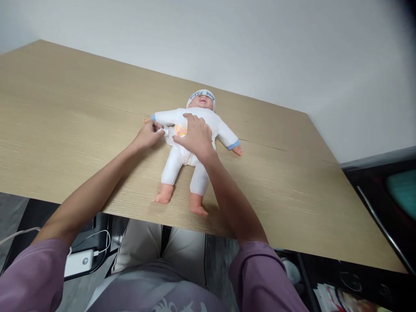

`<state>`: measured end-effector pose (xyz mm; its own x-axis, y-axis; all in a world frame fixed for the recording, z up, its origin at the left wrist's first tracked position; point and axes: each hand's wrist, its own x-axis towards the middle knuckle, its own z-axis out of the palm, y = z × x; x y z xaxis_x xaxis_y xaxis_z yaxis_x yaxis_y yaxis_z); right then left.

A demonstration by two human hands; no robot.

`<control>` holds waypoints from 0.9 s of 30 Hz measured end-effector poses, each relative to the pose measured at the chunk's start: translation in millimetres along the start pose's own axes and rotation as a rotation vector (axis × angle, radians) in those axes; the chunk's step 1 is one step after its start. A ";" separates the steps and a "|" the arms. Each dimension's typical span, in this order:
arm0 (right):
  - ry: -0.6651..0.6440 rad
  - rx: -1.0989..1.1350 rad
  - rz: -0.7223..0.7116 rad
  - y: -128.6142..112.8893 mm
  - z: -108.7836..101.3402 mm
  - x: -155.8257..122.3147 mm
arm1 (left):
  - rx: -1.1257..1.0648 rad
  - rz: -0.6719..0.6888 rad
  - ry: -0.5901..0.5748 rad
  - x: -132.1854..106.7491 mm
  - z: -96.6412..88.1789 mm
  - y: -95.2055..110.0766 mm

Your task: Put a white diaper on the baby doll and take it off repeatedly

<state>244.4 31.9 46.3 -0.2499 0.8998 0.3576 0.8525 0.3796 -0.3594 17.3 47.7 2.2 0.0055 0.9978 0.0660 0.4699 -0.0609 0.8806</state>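
Note:
A baby doll [171,167] in a white outfit with blue cuffs lies on its back, its feet toward me. On its head is a white cap [201,92] with blue lettering. A white diaper [187,158] with an orange print is around its hips and belly. My left hand [148,135] pinches the diaper's side flap, which sticks out beside the doll's waist. My right hand [199,135] lies on the doll's belly with thumb and fingers apart, over the diaper's front. It hides part of the print and the diaper's other side.
The doll lies on a wooden table [81,117] with a pale wall [247,47] behind it. Below the front edge, a white power bank [79,262] with a cable rests on a black surface. Dark furniture and packets [329,297] are at the lower right.

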 end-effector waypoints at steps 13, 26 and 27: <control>-0.116 0.024 0.046 -16.1 -23.9 -2.9 | -0.282 0.351 -0.103 1.5 45.8 50.8; -0.352 0.446 -0.139 37.4 -53.4 11.3 | -0.492 0.449 -0.231 -1.0 56.1 35.9; -0.349 0.473 -0.114 36.8 -55.4 10.2 | -0.523 0.448 -0.230 -0.2 56.5 33.2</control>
<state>298.6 43.1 84.4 -0.5323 0.8348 0.1408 0.5345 0.4604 -0.7088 82.8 47.0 4.9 0.3112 0.8508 0.4234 -0.1043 -0.4122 0.9051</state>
